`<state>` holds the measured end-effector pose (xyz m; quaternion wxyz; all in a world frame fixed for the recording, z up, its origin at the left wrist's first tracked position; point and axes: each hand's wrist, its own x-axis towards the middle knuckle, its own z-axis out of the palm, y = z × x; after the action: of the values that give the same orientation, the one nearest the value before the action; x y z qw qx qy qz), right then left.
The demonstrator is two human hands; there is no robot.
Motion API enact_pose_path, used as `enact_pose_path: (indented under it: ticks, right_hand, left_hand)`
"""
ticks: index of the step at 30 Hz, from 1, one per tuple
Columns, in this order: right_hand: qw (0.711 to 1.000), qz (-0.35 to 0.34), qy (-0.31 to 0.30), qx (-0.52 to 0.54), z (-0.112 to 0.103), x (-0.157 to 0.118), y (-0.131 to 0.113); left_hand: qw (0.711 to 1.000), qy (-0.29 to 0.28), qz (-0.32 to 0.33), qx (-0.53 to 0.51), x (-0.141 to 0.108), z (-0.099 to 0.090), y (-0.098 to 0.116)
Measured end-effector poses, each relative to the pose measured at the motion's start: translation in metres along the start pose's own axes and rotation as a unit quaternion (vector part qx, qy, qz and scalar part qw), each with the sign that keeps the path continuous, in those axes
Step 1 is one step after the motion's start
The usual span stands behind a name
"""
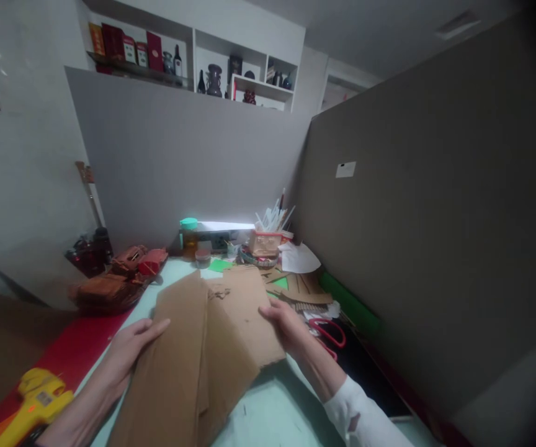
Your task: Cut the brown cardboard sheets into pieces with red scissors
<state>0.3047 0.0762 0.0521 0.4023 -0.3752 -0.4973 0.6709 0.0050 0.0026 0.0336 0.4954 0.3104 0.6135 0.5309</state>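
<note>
My left hand (133, 347) grips the left edge of a long brown cardboard sheet (170, 360), thumb on top and the other fingers hidden beneath. Between thumb and fingers, my right hand (284, 323) pinches the right edge of another cardboard piece (244, 310), which has a torn mark near its upper left. The pieces overlap in the middle, tilted above the pale green table mat (268, 416). Just right of my right hand lie red-handled scissors (328, 332).
A yellow glue gun (38, 403) lies at the lower left. Brown leather bags (110, 285) sit at the left edge. At the back stand a green-lidded bottle (188, 239) and a box of white sticks (268, 239). Grey partitions (193, 155) rise behind and to the right.
</note>
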Motion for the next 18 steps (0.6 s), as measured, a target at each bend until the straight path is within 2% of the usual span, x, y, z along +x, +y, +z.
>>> enact_pose_path:
  ticks: [4, 8, 14, 18]
  right_hand:
    - [0.998, -0.053, 0.029, 0.033, -0.004, -0.021, -0.013]
    - [0.992, -0.099, 0.062, 0.040, -0.009, -0.042, -0.028]
    - [0.988, -0.123, 0.089, 0.030, -0.010, -0.067, -0.041]
    - [0.988, -0.111, 0.109, 0.021, -0.012, -0.078, -0.044]
  left_hand:
    - [0.998, -0.054, 0.008, -0.032, -0.017, 0.011, 0.008]
    - [0.994, -0.075, 0.028, -0.070, -0.024, 0.022, 0.011]
    - [0.995, -0.015, 0.050, -0.085, -0.030, 0.027, 0.016]
    - [0.996, 0.010, 0.055, -0.074, -0.036, 0.026, 0.021]
